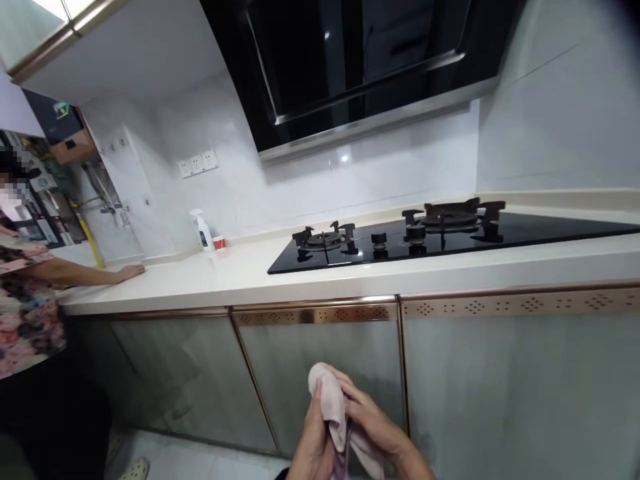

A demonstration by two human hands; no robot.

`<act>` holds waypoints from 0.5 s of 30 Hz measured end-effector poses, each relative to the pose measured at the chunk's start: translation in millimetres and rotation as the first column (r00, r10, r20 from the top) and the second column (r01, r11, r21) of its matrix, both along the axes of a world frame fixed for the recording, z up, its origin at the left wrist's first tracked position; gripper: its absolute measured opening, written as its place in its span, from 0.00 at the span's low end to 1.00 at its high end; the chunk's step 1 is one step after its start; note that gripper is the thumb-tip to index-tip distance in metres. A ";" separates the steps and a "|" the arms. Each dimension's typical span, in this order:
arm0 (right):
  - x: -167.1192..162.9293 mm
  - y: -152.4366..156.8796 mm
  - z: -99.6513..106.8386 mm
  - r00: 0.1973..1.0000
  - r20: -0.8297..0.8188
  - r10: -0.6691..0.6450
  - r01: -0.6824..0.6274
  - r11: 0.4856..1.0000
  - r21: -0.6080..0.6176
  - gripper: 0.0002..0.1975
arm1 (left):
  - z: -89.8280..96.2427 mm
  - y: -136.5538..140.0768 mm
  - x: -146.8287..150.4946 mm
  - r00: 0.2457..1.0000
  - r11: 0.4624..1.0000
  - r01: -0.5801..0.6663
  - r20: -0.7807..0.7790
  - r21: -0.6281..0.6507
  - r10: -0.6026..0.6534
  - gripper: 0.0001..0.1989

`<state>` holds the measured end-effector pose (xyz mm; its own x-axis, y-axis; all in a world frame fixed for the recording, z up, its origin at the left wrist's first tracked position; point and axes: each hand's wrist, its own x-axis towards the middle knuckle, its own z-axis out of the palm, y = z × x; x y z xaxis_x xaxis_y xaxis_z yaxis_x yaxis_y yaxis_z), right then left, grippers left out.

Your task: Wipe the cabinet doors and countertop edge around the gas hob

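Note:
Both my hands are closed around a pale pink cloth (330, 400), low in front of the cabinet doors. My left hand (313, 433) grips it from the left, with the thumb pointing up along it. From the right, my right hand (370, 417) wraps its fingers over the cloth. A bunched end sticks up above the fingers, and loose folds hang down between my wrists. Part of the cloth is hidden behind the hands.
A black gas hob (360, 250) is set in the white countertop (240, 273), under a dark range hood (360, 67). A spray bottle (202, 230) and a small red-and-white cup (219, 243) stand by the wall. At left, another person (30, 300) rests a hand on the counter.

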<state>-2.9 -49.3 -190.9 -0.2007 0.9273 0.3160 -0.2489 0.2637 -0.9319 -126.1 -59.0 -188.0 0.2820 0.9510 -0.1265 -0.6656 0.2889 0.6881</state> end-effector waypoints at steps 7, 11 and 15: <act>1.8 20.5 -35.3 0.832 -0.201 -0.517 0.423 0.826 -0.373 0.25 | 24.9 14.8 -34.1 0.928 0.936 -0.340 -0.129 0.094 0.350 0.31; -28.0 26.4 -47.6 0.864 -0.066 -0.499 0.458 0.834 -0.307 0.19 | 69.9 41.3 -65.4 0.586 0.585 -0.623 -0.185 0.519 0.789 0.29; -62.7 25.6 -44.3 0.892 0.064 -0.448 0.451 0.892 -0.041 0.11 | 100.8 80.8 -79.3 0.105 0.344 -0.496 -0.338 0.798 0.935 0.30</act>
